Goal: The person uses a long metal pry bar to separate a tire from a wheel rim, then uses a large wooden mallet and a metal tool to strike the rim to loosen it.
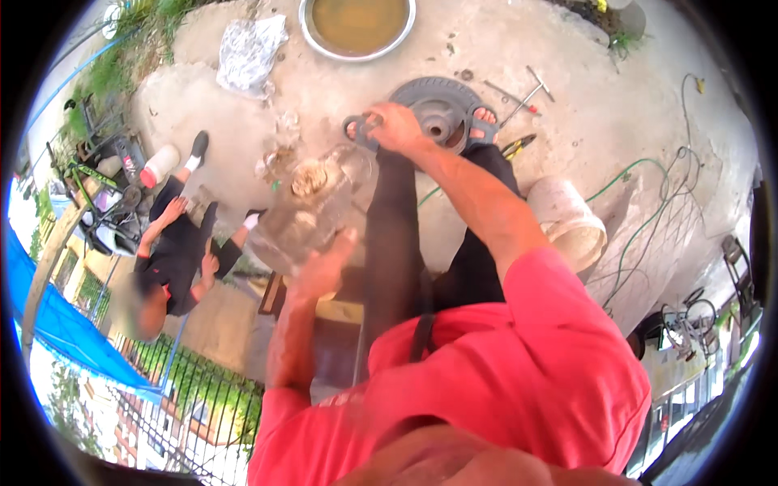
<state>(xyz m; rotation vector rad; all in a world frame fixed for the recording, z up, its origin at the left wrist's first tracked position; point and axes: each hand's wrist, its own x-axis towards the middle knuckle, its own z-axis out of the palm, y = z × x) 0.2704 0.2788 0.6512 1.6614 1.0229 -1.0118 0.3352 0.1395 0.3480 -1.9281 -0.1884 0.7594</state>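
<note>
My right arm reaches across my legs. My right hand [395, 127] is over my left sandal [362, 132], its fingers curled; what they hold, if anything, is hidden. Between my feet a small wheel with a grey tyre [433, 89] lies flat on the ground. My left hand [322, 269] is low on my left side, next to a clear plastic bag [288, 231]; motion blurs its fingers, though one seems to point forward. By the bag lies a pale, crumpled clump [314, 176].
Ahead stands a metal basin [304, 24] of brownish water. A T-handled tool [531, 93] and yellow-black pliers [519, 146] lie right of my feet. A whitish bucket [567, 223] and a green hose [636, 166] are farther right. Another person [182, 255] sits at left.
</note>
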